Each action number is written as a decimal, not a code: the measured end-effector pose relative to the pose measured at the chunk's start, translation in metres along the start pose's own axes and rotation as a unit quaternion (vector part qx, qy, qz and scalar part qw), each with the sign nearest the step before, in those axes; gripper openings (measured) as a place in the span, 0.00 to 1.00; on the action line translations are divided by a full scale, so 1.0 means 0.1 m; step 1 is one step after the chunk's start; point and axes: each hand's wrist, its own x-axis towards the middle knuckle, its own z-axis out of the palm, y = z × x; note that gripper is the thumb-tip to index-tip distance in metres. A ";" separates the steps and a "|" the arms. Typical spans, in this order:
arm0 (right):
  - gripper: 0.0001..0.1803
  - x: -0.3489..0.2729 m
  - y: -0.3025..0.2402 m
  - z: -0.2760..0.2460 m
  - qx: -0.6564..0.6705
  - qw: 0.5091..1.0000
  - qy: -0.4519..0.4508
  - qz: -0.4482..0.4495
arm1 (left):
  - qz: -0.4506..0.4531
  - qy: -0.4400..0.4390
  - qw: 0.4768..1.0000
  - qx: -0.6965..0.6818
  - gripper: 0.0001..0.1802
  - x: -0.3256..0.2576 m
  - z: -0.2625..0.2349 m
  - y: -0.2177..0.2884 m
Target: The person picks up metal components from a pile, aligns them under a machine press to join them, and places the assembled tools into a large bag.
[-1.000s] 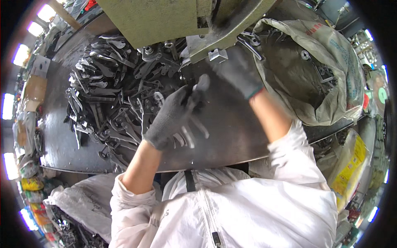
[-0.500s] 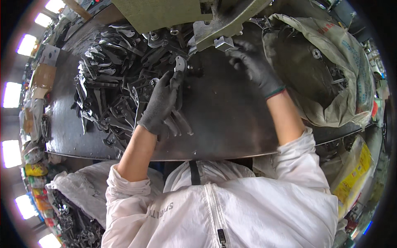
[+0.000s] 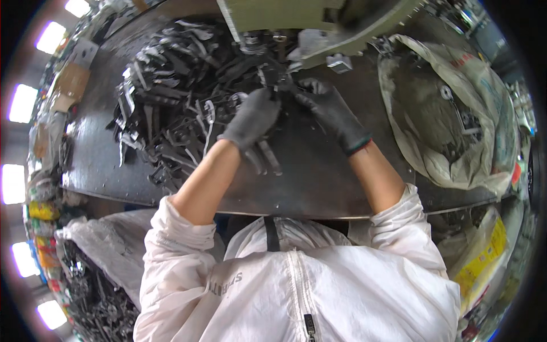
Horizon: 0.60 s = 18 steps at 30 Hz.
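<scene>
You stand at a dark metal worktable (image 3: 319, 188), its surface worn and dull. A green machine body (image 3: 273, 11) overhangs its far edge. To your right a large open sack (image 3: 456, 114) sags against the table. At your lower left a pale plastic bag (image 3: 108, 245) slumps beside a heap of dark scrap on the floor (image 3: 91, 296). Bright ceiling lamps (image 3: 23, 102) line the left rim.

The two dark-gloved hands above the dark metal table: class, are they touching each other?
Cannot tell. In the head view the left hand and right hand meet fingertip to fingertip around a small dark metal part, but no contact or gap shows plainly.
</scene>
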 end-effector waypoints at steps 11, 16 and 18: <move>0.13 -0.11 0.00 0.03 0.179 0.979 0.014 0.100 | -0.394 0.038 0.911 -0.116 0.14 -0.77 -0.46 -1.34; 0.14 -0.12 -0.09 0.12 0.170 0.977 0.035 0.127 | -0.483 -0.038 0.870 -0.092 0.18 -1.47 0.50 -2.03; 0.13 -0.11 -0.10 0.09 0.175 0.975 0.038 0.134 | -0.542 0.016 0.836 -0.082 0.24 -1.36 0.48 -1.85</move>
